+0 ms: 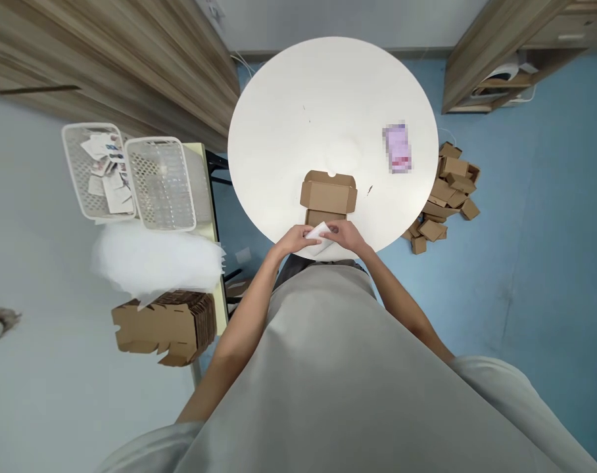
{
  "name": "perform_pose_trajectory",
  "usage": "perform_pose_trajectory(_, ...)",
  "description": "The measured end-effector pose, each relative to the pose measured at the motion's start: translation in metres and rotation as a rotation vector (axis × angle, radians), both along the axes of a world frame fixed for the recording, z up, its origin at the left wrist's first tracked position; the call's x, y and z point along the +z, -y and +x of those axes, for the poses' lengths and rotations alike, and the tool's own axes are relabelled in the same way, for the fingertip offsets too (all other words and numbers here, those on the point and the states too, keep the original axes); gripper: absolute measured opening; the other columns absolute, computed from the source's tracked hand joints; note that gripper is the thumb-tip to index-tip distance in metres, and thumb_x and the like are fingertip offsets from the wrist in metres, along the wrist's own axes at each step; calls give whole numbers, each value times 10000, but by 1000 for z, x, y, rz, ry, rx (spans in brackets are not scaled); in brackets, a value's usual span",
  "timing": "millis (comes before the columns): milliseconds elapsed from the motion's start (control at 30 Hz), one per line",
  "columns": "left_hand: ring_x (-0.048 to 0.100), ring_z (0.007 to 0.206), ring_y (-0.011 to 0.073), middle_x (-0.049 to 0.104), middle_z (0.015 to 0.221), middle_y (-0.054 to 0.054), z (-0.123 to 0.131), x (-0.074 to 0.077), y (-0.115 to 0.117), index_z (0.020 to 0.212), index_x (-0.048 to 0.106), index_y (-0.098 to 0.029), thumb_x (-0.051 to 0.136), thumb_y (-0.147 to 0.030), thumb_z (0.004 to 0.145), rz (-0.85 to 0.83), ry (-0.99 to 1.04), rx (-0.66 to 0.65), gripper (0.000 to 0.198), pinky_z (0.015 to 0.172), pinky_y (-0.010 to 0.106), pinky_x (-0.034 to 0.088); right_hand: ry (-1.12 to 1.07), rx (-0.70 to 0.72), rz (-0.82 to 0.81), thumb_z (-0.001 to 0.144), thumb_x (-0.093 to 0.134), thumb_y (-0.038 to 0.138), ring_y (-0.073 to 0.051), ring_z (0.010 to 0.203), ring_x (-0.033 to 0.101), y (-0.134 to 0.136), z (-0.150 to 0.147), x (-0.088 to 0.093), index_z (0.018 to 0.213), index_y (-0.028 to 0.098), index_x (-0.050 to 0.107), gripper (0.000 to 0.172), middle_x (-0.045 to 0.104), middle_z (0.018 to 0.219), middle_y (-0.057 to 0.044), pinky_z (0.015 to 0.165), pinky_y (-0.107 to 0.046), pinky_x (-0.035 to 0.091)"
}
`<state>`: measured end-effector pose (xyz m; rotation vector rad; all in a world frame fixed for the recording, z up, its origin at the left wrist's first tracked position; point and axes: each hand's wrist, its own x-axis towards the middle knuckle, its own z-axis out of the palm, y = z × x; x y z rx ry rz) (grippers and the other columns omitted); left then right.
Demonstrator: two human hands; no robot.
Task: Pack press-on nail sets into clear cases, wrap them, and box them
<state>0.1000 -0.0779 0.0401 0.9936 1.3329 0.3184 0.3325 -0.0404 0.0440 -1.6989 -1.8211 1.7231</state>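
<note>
At the near edge of the round white table [279, 118], my left hand [297, 239] pinches one side of a small piece of folded white foam wrap [320, 240]. My right hand [344, 235] grips its upper right side, fingers closed. Whether anything lies inside the wrap cannot be seen. Just beyond my hands sits a brown cardboard box [328, 196], its lid folded open and away from me. My hands and the wrap partly hide the near part of the box.
To the left, a side table [221, 315] carries two white plastic baskets [190, 187], one with printed cards [114, 177], a pile of white foam sheets [155, 259] and stacked flat cartons [165, 325]. A pixelated purple item [398, 148] lies at right. Small boxes [446, 190] are heaped on the floor.
</note>
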Motion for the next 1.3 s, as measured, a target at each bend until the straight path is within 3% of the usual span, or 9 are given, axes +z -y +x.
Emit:
perform_pose_trajectory(200,775,955,273,848,1064,119,26,-21,15,1183,776,-136,976,-517,688,-76,-9,421,656,867,399,638,-16,-110,-89,1003,735,447,-253,977,777,7,27,-27,1030,211,773,241,842,1038,-58,826,-315,583)
perform_pose_trajectory(367,788,1097,296,840,1228,164,47,-43,14,1248,750,-120,911,-358,763,-35,-73,539,564,1009,438,627,20,-175,-101,1031,681,384,-237,926,784,13,19,-46,1041,209,754,190,847,1038,-60,813,-310,584)
perform_pose_trajectory(533,783,1140,312,836,1236,154,49,-52,-2,1233,776,-151,813,-248,814,43,-363,383,432,1044,427,590,113,-185,-69,1014,673,272,-239,1002,789,14,5,-52,1046,209,741,98,848,1109,-81,880,-311,577)
perform_pose_trajectory(733,763,1101,334,843,1149,134,53,-55,-16,1171,805,-200,748,-239,870,77,-621,145,309,1000,426,553,262,-170,-38,1015,655,233,-269,989,767,11,-9,-50,936,232,696,89,821,1012,-83,896,-344,578)
perform_pose_trajectory(900,755,1095,314,835,1150,118,47,-54,-23,1202,808,-196,769,-258,846,85,-563,152,363,985,397,559,269,-223,-8,991,684,218,-272,1016,765,7,-10,-46,997,232,697,20,822,1082,-85,923,-354,576)
perform_pose_trajectory(1000,738,1035,286,831,1134,84,35,-46,-24,1236,813,-208,807,-259,804,122,-469,129,435,972,385,570,171,-261,23,959,672,176,-233,1018,764,10,-2,-38,1105,235,705,161,822,1131,-56,938,-329,578)
perform_pose_trajectory(1100,703,975,262,801,1128,80,25,-35,-21,1147,845,-211,786,-257,814,227,-418,66,342,956,373,570,135,-232,114,946,676,214,-219,1035,741,18,3,-25,1100,226,710,158,801,1158,-59,937,-306,568)
perform_pose_trajectory(1200,683,953,235,748,1090,69,23,-25,-13,1093,857,-221,750,-263,840,319,-414,87,278,927,344,562,179,-207,160,972,646,263,-218,982,735,30,-1,-11,1130,243,708,170,786,1052,-32,885,-289,556)
perform_pose_trajectory(1300,656,836,222,667,841,11,24,-17,-4,1187,857,-248,709,-339,905,280,-377,137,331,839,327,544,177,-240,84,1022,562,292,-202,751,724,39,-8,-1,1248,289,663,248,748,841,40,769,-276,550)
